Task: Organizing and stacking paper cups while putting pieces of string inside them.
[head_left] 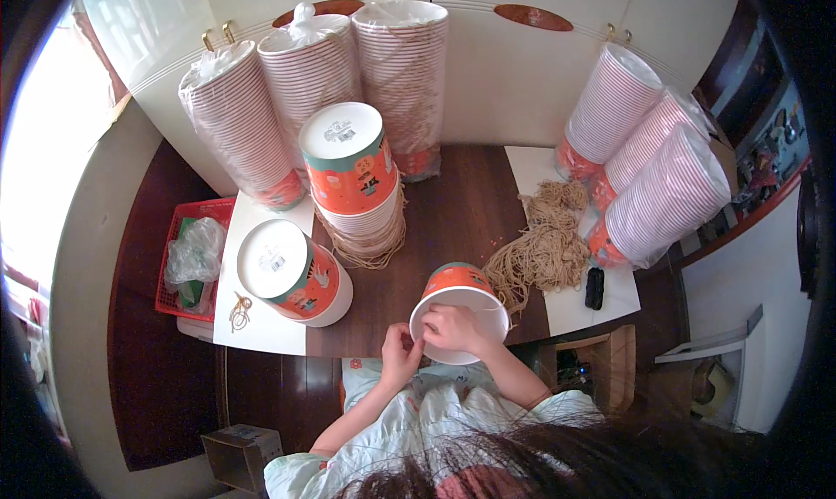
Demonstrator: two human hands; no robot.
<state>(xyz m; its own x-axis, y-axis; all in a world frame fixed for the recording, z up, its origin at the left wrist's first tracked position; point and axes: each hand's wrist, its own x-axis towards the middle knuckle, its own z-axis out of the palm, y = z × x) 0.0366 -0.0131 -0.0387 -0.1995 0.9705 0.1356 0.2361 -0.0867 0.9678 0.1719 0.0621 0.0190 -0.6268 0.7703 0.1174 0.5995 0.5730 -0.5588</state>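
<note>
Hands meet at the lower centre of the frame: the right hand [448,327] grips the white rim of an orange paper bucket [459,308], the left hand [399,349] is pinched narrow beside it, seemingly on a string. The stringing step looks in progress; next probably needs cord from the tan heap [542,246].

Twine pile [544,246] right of bucket [459,312], bucket stack [353,181] behind
</note>
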